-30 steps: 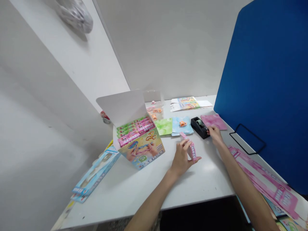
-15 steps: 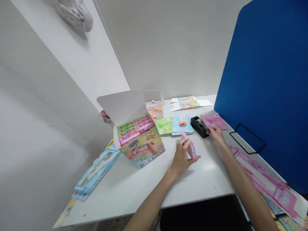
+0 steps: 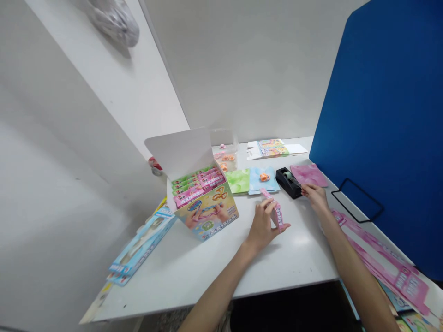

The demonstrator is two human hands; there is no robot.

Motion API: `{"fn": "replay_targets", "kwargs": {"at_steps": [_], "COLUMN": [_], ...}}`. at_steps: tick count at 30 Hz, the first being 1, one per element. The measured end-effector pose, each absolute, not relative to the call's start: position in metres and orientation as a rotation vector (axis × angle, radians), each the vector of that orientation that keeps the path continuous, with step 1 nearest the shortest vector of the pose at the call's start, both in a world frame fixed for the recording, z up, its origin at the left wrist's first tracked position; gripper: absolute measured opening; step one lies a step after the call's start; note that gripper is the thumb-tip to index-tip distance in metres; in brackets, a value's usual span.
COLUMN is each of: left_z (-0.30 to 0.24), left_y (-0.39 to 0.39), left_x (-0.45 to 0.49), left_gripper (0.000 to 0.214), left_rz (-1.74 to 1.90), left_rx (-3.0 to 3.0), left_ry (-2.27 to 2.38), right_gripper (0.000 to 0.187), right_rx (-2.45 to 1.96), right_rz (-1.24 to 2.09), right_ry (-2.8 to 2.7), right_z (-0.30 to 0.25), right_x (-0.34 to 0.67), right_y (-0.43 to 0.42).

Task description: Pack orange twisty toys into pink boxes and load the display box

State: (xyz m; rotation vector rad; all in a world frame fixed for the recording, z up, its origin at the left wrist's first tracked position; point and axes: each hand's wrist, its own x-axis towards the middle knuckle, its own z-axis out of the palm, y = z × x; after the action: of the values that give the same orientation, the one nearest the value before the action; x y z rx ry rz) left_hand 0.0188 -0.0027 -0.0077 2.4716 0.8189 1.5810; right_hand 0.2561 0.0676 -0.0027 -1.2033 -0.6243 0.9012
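Fingers [image 3: 266, 208] of our left hand [image 3: 262, 227] curl around a narrow pink carton [image 3: 277, 216], pinching it against the thumb and holding it tilted just above the white table [image 3: 287, 263]. Our right hand [image 3: 314, 197] lies half-curled on the tabletop and grips nothing we can see. Its fingertips sit at the front of a black tape dispenser [image 3: 288, 182], though we cannot tell whether they touch it. A pink marbled card [image 3: 308, 175] lies just beyond the dispenser, and a blue card [image 3: 258, 180] with an orange trinket [image 3: 265, 177] lies beside a green card [image 3: 238, 180]. Farther left stands an open display box [image 3: 206, 216] packed with pink and green packets [image 3: 197, 183]. Behind it is a clear plastic bag [image 3: 224, 146] of small orange pieces. Printed sheets [image 3: 273, 149] lie at the far edge, blue boxes [image 3: 141, 244] lie at the left edge, and flat pink cartons [image 3: 384, 272] spread below the right edge beside a blue partition [image 3: 387, 92].
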Motion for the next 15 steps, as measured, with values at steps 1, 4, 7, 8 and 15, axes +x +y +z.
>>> {"fn": "replay_targets", "kwargs": {"at_steps": [1, 4, 7, 8, 15], "left_z": [-0.008, -0.008, -0.008, -0.007, -0.005], "left_y": [-0.003, -0.002, -0.002, -0.002, -0.003], "left_x": [0.019, 0.019, 0.019, 0.019, 0.019], "left_gripper": [0.082, 0.083, 0.084, 0.083, 0.079], "left_rz": [1.586, 1.595, 1.606, 1.615, 1.622], "left_rx": [2.474, 2.487, 2.499, 2.503, 2.507], "left_ry": [0.815, 0.814, 0.818, 0.815, 0.807], "right_gripper": [0.022, 0.021, 0.025, 0.027, 0.027], "right_rx": [-1.195, -1.177, -1.172, -1.171, -1.132], "right_rz": [0.908, 0.935, 0.956, 0.963, 1.075], "right_ry": [-0.617, -0.589, -0.539, -0.520, -0.494], "right_z": [-0.002, -0.002, -0.003, -0.004, -0.012], "right_x": [0.256, 0.254, 0.254, 0.254, 0.257], "right_y": [0.067, 0.066, 0.066, 0.066, 0.068]}}
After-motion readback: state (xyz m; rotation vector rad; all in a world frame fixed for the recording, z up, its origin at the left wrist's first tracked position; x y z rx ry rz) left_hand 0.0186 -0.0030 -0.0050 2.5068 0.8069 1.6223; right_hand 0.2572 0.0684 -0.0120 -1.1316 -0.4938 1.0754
